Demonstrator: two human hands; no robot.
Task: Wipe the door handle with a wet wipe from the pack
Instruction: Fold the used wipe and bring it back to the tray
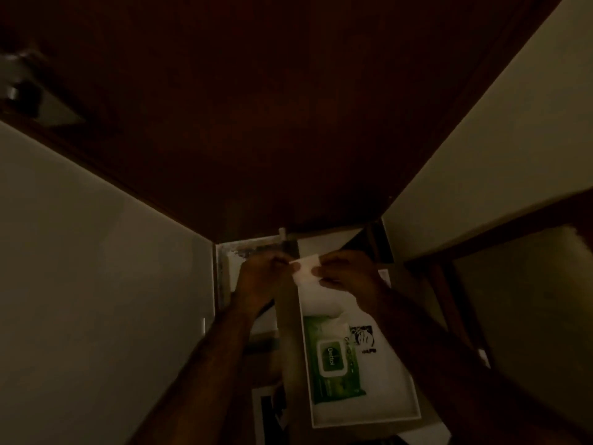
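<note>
A white wet wipe (307, 268) is stretched between both hands at the middle of the dim view. My left hand (261, 277) pinches its left edge and my right hand (348, 273) pinches its right edge. Below them a green wipe pack (332, 358) lies flat, its lid shut, on a white tray-like surface (394, 396). The metal door handle (22, 81) shows blurred at the upper left, on the dark wooden door (288, 107), far from both hands.
Pale walls flank the door on the left (80, 268) and right (497, 139). A wooden frame with a light panel (513, 300) stands at the right. Dark floor tiles (253, 252) show at the door's foot.
</note>
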